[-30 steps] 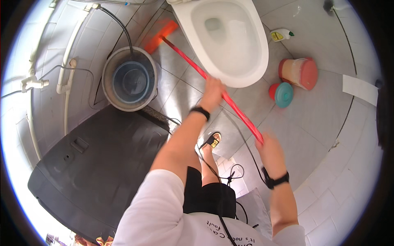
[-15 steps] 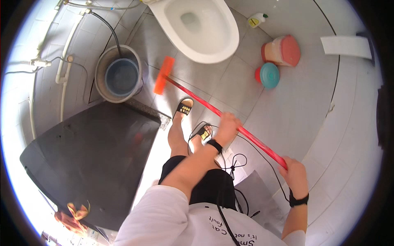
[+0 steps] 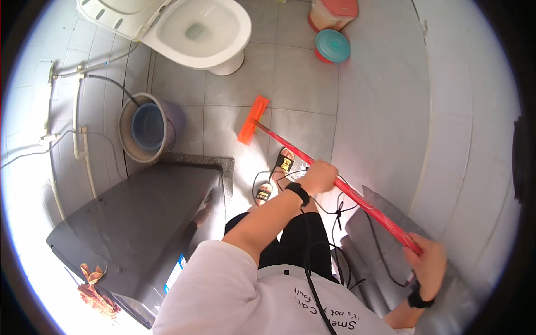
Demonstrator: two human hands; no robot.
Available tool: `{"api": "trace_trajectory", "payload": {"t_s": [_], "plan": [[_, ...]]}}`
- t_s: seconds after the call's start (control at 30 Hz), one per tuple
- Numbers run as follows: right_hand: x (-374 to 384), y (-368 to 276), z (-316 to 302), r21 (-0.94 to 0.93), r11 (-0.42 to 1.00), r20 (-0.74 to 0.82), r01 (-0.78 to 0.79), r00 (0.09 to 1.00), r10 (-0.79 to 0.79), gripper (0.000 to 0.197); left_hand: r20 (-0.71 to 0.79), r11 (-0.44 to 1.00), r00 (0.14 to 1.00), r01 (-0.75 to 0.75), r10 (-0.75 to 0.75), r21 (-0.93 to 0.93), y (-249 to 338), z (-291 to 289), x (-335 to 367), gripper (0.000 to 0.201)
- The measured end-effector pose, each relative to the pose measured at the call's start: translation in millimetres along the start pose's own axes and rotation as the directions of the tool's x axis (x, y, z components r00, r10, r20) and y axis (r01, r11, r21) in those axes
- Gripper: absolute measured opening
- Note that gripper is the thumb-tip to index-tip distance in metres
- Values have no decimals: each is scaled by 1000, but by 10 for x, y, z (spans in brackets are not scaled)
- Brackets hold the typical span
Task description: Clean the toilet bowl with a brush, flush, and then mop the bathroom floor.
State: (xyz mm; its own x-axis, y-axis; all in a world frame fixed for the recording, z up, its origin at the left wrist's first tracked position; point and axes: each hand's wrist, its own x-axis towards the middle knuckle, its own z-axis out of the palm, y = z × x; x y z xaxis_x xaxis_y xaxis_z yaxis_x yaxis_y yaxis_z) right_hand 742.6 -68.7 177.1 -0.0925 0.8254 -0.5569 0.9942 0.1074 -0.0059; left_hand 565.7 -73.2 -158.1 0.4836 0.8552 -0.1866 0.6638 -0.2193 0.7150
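A floor brush with an orange bristled head (image 3: 253, 120) and a long red pole (image 3: 365, 206) slants across the picture. My left hand (image 3: 321, 176) is wrapped round the middle of the pole. Near the pole's upper end, my right hand (image 3: 429, 262) grips it, somewhat blurred. The brush head rests on the grey tiled floor (image 3: 304, 84), just ahead of my sandalled feet (image 3: 285, 161). Black bands circle both wrists, and a thin black cable (image 3: 373, 229) hangs near the pole.
A white toilet (image 3: 234, 53) with its lid up stands ahead. At the left are a bucket (image 3: 125, 131) holding a blue basin (image 3: 148, 125), wall pipes (image 3: 81, 117) and a dark glossy appliance (image 3: 139, 206). A teal-lidded tub (image 3: 333, 46) and red-lidded bin (image 3: 335, 8) stand far right.
My view has shifted, with the toilet now further left. The brush head has come away from beside the bucket, nearer my body. My feet have changed places, the right one now ahead.
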Motion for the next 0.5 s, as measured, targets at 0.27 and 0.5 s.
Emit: {"api": "trace_trajectory", "payload": {"t_s": [0.27, 0.5], "plan": [[-220, 4, 1434, 302, 952, 91, -37, 996, 10, 23, 161, 976, 970, 160, -183, 147, -472, 35, -903, 17], [-371, -489, 2267, 173, 981, 42, 90, 994, -98, 16, 169, 949, 967, 140, -192, 282, -1130, 589, -1675, 19]]}}
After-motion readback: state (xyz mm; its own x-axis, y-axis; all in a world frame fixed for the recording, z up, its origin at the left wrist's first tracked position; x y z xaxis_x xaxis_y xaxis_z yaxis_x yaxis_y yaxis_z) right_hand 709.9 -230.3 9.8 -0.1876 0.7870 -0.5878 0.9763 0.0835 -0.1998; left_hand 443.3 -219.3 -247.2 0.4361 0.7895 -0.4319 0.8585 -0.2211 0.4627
